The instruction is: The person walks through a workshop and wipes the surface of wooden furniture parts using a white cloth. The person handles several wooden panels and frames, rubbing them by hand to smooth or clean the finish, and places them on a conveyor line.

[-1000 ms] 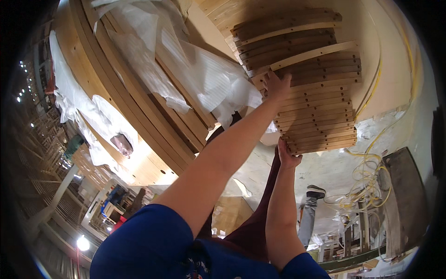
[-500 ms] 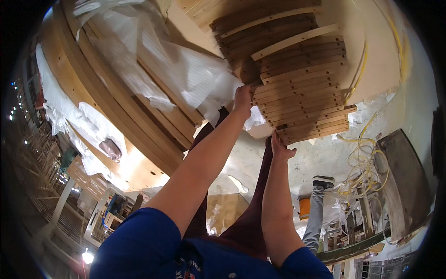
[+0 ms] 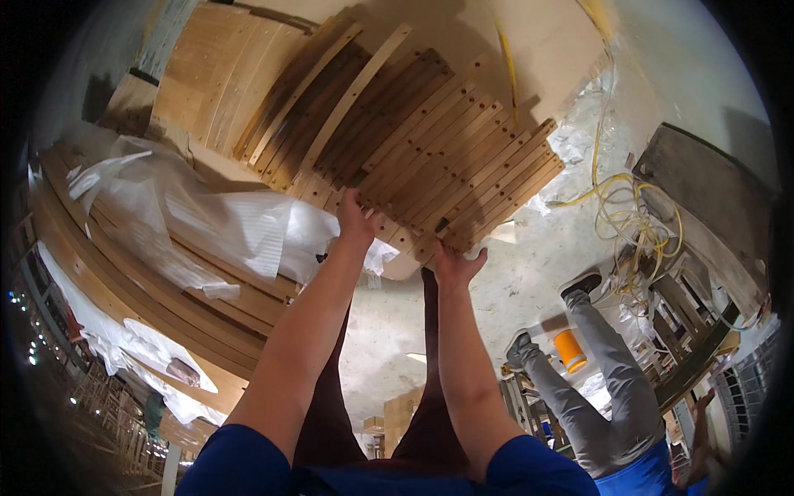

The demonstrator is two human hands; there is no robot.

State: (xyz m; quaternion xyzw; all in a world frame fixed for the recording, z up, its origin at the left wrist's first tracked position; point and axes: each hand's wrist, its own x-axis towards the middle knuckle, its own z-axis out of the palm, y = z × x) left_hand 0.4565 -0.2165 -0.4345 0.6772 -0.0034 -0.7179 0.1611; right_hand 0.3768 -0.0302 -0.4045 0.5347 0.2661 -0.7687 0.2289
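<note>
A row of brown wooden slats (image 3: pixel 447 153) with dark drilled holes lies side by side in front of me, their near ends toward my hands. My left hand (image 3: pixel 356 219) is at the near ends left of the middle, its fingers closed over a slat end. To its right, my right hand (image 3: pixel 456 266) touches the near ends with fingers up against the wood and thumb stretched out to the side. Two paler curved strips (image 3: pixel 360 91) lie across the slats on the far left. The fingertips of both hands are partly hidden against the wood.
Long curved wooden beams (image 3: pixel 165 302) under white foam wrap (image 3: pixel 240 223) lie at left. Wide wooden panels (image 3: pixel 223 74) stand far left. At right are a tangled yellow hose (image 3: pixel 633 231), a dark board (image 3: pixel 703 190), an orange bucket (image 3: pixel 570 351) and another person's grey-trousered legs (image 3: pixel 612 372).
The view has swung to the right, so the slats now appear slanted and the other person's second leg shows. Both my hands stay at the slats' near ends.
</note>
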